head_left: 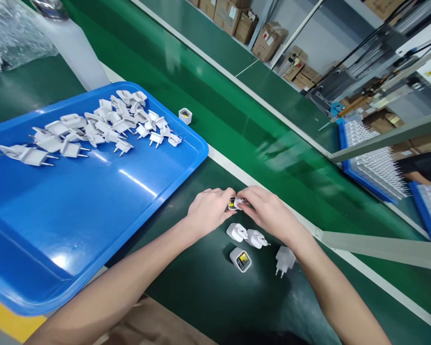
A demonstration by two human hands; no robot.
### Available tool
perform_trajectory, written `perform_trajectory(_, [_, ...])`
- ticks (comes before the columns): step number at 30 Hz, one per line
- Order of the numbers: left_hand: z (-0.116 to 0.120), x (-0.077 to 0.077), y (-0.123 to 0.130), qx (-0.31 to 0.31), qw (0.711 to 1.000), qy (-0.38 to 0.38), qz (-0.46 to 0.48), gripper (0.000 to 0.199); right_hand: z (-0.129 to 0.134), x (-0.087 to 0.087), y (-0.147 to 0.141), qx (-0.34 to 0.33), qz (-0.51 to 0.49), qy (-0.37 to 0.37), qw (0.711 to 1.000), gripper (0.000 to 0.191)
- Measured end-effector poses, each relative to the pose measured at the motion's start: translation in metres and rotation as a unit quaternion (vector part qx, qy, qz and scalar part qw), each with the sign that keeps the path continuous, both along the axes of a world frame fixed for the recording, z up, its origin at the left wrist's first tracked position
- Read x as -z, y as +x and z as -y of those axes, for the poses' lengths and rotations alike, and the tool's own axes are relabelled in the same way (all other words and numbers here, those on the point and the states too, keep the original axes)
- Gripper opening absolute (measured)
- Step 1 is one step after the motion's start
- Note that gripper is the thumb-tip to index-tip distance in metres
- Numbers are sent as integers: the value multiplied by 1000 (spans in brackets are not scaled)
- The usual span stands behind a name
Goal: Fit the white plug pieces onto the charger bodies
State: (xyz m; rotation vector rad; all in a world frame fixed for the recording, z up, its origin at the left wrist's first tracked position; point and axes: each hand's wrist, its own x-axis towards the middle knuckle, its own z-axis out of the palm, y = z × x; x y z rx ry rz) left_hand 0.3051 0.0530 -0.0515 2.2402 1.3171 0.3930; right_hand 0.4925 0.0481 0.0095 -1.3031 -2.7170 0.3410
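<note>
Left hand (209, 209) and right hand (269, 211) meet over the dark green mat (201, 287), fingertips of both pinching one small white charger part (236, 203) between them; yellow label visible. Just near of the hands lie two plug caps (247, 235), an open charger shell (241, 259) and a pronged plug (283, 260). Left: blue tray (75, 215) with a heap of white plug pieces (93, 129) at its far side. One lone shell (185, 115) on the conveyor belt (237, 115) beyond.

left hand (210, 211) and right hand (269, 213) pinch one white plug part (236, 203); four loose parts (249, 238) below; blue tray (93, 201) holds white plug caps (93, 129).
</note>
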Motion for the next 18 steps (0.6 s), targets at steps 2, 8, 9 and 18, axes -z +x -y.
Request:
perform_trajectory(2, [-1,0,0,2,1000,-5,2,24,0,0,-1,-22,-4,19,1000,18])
perform_trajectory(8, [-2,-2,-1,2,1000,-5,-5,22,-4,7,-5,-66,46,49,996,22])
perform_trajectory(9, [-2,-2,-1,1,1000,-4,-3,22,-5,8,-5,-53,58,52,996,24])
perform_trajectory(18, [-3,1,0,6,1000,-9,-8,33,-3,8,0,-90,49,89,991,22])
